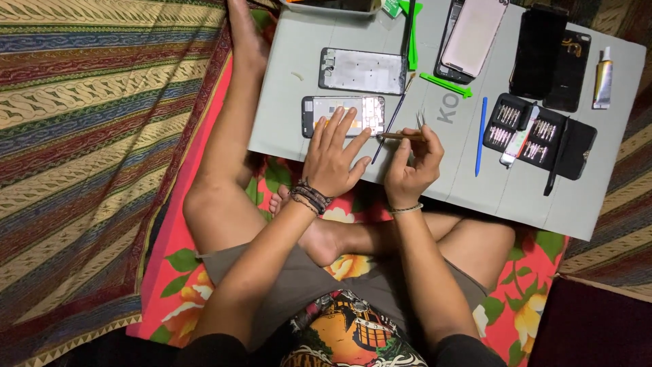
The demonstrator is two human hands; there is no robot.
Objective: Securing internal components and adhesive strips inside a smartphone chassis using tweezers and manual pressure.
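Head view shows left hand (334, 156) flat, fingers spread, pressing an opened rectangular phone body (343, 115) on the grey board (285, 102), while right hand (411, 166) pinches a thin brown-handled brush (397, 136).

Single head view, looking steeply down (close range) over lap onto grey board (468, 183).

- Under my left hand (333, 160) I see an opened phone (343, 115), a flat rectangle showing pale and orange innards.
- Above it, a grey phone frame (362, 71).
- Far edge: a pinkish screen panel (474, 35) and two black phone panels (550, 61).
- A small white glue tube (602, 78) with yellow label, far right.
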